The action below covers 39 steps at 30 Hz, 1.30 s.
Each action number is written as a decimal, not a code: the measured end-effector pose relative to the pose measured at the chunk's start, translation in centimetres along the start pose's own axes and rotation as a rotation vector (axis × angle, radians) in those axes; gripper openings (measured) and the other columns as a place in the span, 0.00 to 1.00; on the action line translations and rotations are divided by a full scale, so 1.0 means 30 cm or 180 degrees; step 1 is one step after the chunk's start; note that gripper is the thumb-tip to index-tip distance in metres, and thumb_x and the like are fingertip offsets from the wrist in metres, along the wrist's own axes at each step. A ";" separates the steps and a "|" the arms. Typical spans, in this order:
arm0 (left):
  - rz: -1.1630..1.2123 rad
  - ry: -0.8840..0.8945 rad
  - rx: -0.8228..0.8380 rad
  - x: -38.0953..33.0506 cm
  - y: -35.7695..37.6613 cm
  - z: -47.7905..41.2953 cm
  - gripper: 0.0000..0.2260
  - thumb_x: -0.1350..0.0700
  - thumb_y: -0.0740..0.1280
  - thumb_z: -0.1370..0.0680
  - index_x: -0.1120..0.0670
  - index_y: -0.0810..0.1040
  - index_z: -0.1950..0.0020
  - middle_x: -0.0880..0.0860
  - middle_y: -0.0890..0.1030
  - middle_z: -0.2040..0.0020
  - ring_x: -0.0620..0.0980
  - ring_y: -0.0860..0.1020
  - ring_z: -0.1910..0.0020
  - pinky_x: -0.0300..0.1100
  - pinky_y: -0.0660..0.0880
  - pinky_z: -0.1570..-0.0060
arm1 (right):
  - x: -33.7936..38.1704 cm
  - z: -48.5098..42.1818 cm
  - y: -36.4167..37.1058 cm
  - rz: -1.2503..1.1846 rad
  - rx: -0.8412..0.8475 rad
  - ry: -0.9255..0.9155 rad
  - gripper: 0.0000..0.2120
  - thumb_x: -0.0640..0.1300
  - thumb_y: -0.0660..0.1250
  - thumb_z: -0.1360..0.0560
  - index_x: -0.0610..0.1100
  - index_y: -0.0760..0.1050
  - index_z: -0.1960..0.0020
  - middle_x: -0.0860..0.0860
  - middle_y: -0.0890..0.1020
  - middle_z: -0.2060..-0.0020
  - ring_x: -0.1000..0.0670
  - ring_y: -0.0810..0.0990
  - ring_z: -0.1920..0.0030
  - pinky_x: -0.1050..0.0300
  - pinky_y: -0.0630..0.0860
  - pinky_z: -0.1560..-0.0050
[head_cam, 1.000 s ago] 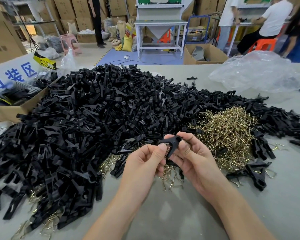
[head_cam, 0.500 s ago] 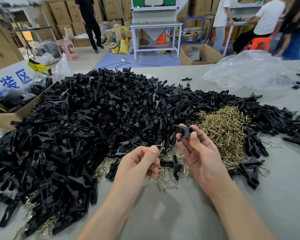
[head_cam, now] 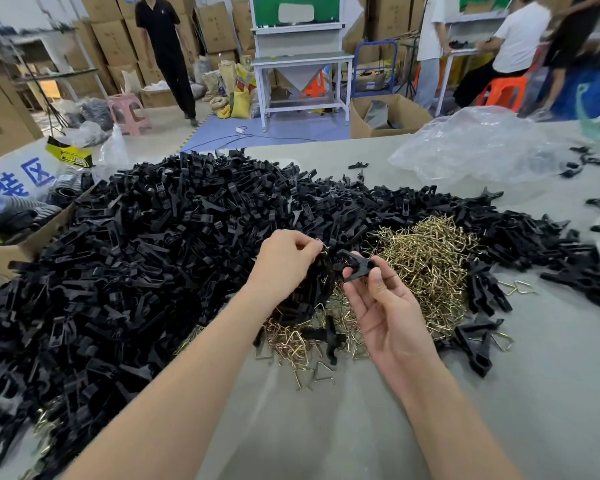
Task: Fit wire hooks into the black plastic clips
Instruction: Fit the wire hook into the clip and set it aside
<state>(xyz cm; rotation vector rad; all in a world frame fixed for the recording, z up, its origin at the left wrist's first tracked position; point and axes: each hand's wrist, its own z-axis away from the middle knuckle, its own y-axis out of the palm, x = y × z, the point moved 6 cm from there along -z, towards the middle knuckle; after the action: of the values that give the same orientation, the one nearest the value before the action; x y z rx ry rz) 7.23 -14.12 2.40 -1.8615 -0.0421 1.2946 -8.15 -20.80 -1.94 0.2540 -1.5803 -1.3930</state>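
The right hand (head_cam: 385, 306) has one black clip (head_cam: 355, 266) lifted off the desk (head_cam: 326, 427). It's pinched by its back end between thumb and fingers (head_cam: 378, 285), with the nose pointing left. The left hand (head_cam: 284, 261) is just beside it, fingertips (head_cam: 310, 242) pressed together on a single wire hook (head_cam: 323, 247). The hook is tiny in the shot, so there's no telling which way it's turned. Hook and clip are close but not joined yet.

On handling, the clip looks like hard, light plastic, so it should take a firm squeeze without flexing much. Gripping the tail, like the right hand does, leaves the front free for the wire. The hook is thin, shiny wire, probably springy and a bit slippery. It likely snags its neighbours coming out of the heap of hooks (head_cam: 426, 261). Best bet is to pinch it at the bend so the free ends stick out.

Nothing here is sorted into bins. The big pile of clips (head_cam: 153, 254) and the hooks just lie loose on the desk. A cardboard box (head_cam: 21, 251) at the left edge holds dark ribbed stuff that can't be made out. A crumpled clear plastic bag (head_cam: 475, 150) sits at the far right, contents unclear. Another open box (head_cam: 361, 123) stands on the floor beyond, with something grey inside.
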 end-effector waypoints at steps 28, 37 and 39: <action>-0.3017 0.2192 0.0573 -0.003 0.082 0.264 0.14 0.60 0.61 0.20 0.49 0.70 0.35 0.48 0.73 0.45 0.52 0.70 0.45 0.43 0.66 0.53 | -0.033 0.027 0.003 -0.0961 0.0408 0.0637 0.20 0.34 0.62 0.20 0.33 0.69 0.29 0.39 0.84 0.45 0.50 0.86 0.55 0.61 0.83 0.56; -0.1479 0.1479 0.0364 0.008 -0.018 0.275 0.04 0.49 0.62 0.17 0.43 0.76 0.47 0.40 0.75 0.50 0.40 0.72 0.48 0.40 0.72 0.47 | -0.039 0.023 0.002 -0.0937 0.0484 0.0698 0.17 0.35 0.60 0.19 0.34 0.71 0.31 0.40 0.84 0.46 0.50 0.86 0.55 0.60 0.83 0.55; -0.0976 0.1184 -0.0094 0.022 -0.063 0.296 0.07 0.51 0.63 0.17 0.43 0.80 0.45 0.40 0.76 0.51 0.40 0.75 0.52 0.36 0.74 0.52 | -0.041 0.013 -0.004 -0.0950 0.0422 0.0677 0.15 0.36 0.60 0.17 0.33 0.72 0.31 0.40 0.84 0.47 0.49 0.86 0.55 0.59 0.83 0.55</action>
<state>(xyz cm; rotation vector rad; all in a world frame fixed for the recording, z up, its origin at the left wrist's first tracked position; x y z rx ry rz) 1.36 -7.18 2.17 -2.0019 -0.1437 0.7331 -7.88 -19.73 -2.64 0.7191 -1.5006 -1.4319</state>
